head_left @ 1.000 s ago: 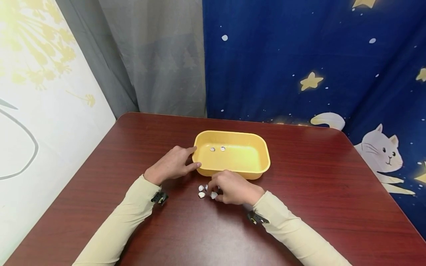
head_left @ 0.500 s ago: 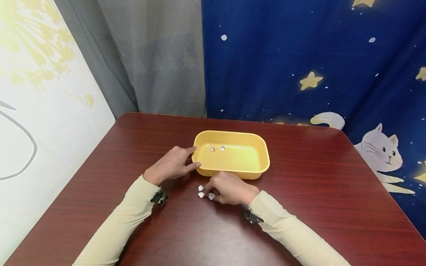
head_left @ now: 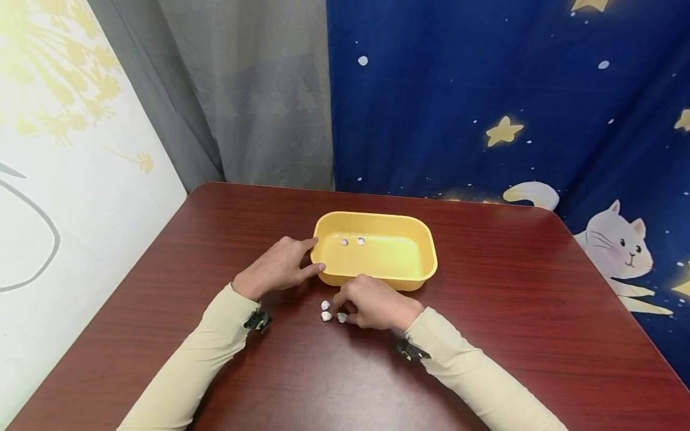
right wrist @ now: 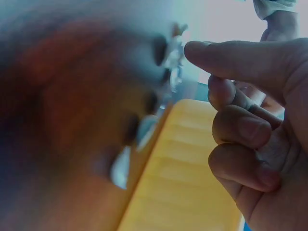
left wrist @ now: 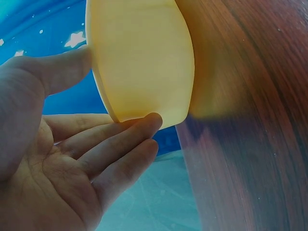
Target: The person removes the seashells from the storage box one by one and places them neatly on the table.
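A yellow plastic basin (head_left: 377, 278) stands on the dark red wooden table, two small whitish shells (head_left: 360, 241) lying inside. My left hand (head_left: 280, 269) steadies its left end with extended fingers: thumb and index at the rim, other fingertips along the outer wall in the left wrist view. In front of the basin, my right hand (head_left: 374, 304) has thumb and index fingertips about a small pale shell (head_left: 342, 318). Two more shells (head_left: 326, 306) lie just left of these fingertips. The right wrist view shows several blurred shells (right wrist: 121, 168) on the tabletop, with the remaining fingers (right wrist: 240, 127) curled.
The table (head_left: 539, 299) spreads out on both sides and in front of the basin. Blue curtain (head_left: 431, 96) with stars and a cat hangs behind its far edge, grey curtain (head_left: 259, 96) beside it. Each wrist wears a small dark camera (head_left: 259, 321).
My right hand has shifted slightly left, and the shell by its thumb has slid left with it. Another shell became hidden behind the fingers. The left hand and basin stay put.
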A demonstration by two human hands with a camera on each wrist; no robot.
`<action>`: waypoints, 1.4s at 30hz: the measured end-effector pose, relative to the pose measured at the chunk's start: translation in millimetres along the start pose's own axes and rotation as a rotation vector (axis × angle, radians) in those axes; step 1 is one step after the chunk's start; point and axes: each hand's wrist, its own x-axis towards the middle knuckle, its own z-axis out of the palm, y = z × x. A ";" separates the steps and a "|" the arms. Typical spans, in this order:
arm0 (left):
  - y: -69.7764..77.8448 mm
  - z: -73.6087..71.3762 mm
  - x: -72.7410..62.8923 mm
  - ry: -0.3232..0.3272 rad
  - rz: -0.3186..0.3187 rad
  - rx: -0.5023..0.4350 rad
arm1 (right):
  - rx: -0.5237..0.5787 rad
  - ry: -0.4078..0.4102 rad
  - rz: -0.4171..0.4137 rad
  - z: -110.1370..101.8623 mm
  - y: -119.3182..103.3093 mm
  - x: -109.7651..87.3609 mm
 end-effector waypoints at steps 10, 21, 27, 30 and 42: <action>-1.0 -0.4 1.0 0.006 0.006 0.016 | 0.013 0.154 -0.037 -31.4 9.2 2.0; -1.7 0.4 0.4 -0.016 0.003 0.015 | 0.008 0.348 0.180 -34.1 38.8 16.4; 0.0 -0.8 0.8 -0.027 -0.006 0.017 | 0.010 0.367 0.250 -35.7 49.0 26.1; 0.4 -1.3 1.5 -0.030 -0.012 0.019 | 0.017 0.366 0.282 -38.3 52.9 31.9; 2.1 -2.0 1.4 -0.025 -0.014 0.035 | 0.000 0.293 0.395 -32.6 69.9 51.7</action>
